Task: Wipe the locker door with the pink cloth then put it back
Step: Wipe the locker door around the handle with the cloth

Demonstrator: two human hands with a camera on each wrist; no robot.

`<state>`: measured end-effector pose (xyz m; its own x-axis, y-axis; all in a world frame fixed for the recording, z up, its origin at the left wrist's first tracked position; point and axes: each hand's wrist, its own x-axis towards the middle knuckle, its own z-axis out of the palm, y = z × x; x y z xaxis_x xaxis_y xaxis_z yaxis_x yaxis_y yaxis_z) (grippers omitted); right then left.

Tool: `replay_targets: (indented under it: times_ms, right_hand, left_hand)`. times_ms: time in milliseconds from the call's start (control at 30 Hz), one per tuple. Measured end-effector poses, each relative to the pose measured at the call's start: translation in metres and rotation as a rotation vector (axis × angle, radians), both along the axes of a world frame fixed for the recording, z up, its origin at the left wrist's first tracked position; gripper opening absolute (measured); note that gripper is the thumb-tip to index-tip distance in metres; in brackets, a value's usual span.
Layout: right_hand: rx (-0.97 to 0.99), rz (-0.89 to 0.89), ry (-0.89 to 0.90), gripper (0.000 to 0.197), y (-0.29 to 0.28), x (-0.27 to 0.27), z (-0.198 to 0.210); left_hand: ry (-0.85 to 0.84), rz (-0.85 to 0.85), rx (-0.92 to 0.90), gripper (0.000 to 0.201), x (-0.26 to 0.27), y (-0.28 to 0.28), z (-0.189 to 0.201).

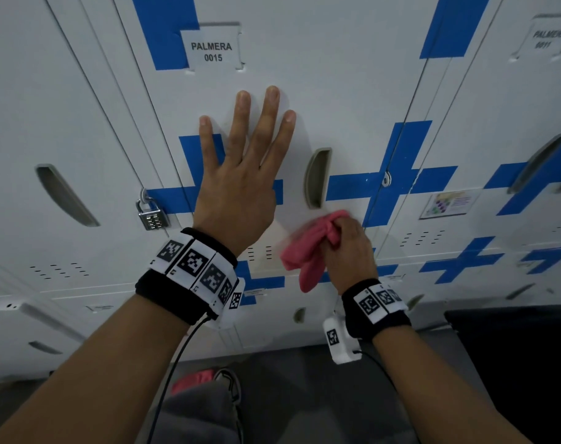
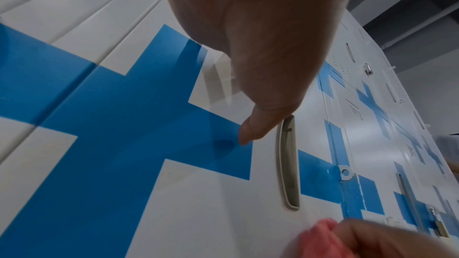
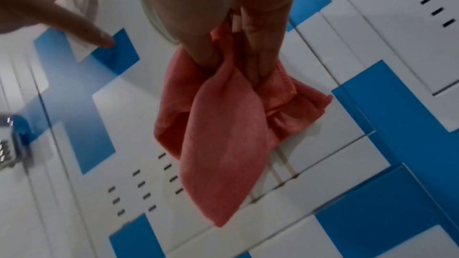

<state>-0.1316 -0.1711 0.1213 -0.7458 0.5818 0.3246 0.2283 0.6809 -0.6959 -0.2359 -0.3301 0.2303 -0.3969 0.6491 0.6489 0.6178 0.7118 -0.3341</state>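
Note:
The white locker door (image 1: 343,100) with blue tape crosses carries the label PALMERA 0015 and a recessed grey handle (image 1: 317,177). My left hand (image 1: 240,161) lies flat on it with fingers spread and straight, left of the handle; its thumb (image 2: 258,125) touches the blue tape. My right hand (image 1: 346,245) grips the bunched pink cloth (image 1: 308,251) just below the handle, against the door (image 3: 223,232). Part of the pink cloth (image 3: 223,134) hangs loose from the fingers. The cloth (image 2: 320,238) shows blurred in the left wrist view.
A combination padlock (image 1: 151,216) hangs on the locker to the left. More lockers stand on both sides, one on the right with a sticker (image 1: 448,205). A dark bench or surface (image 1: 512,347) sits at lower right. Something pink (image 1: 192,381) lies by my leg below.

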Motion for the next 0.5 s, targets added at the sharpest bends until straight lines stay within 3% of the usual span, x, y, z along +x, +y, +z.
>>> replay_targets:
  times_ms: [167,267,333,500]
  right_hand:
    - [-0.020,-0.055,0.143,0.024,-0.011,-0.009,0.014]
    - [-0.094,0.008,0.130,0.045,-0.031,-0.016,0.011]
    - [-0.034,0.061,0.017,0.058,-0.042,-0.020,0.004]
    - [0.067,0.066,-0.080,0.031,-0.043,-0.020,-0.010]
  left_hand:
    - [-0.012,-0.005,0.012,0.105,0.001,0.002,-0.001]
    - [-0.018,-0.004,0.018,0.105,0.001,0.003,-0.002]
    - [-0.026,0.000,0.024,0.105,0.002,0.004,-0.002]
    - [-0.038,-0.011,0.010,0.103,0.003,0.001,-0.001]
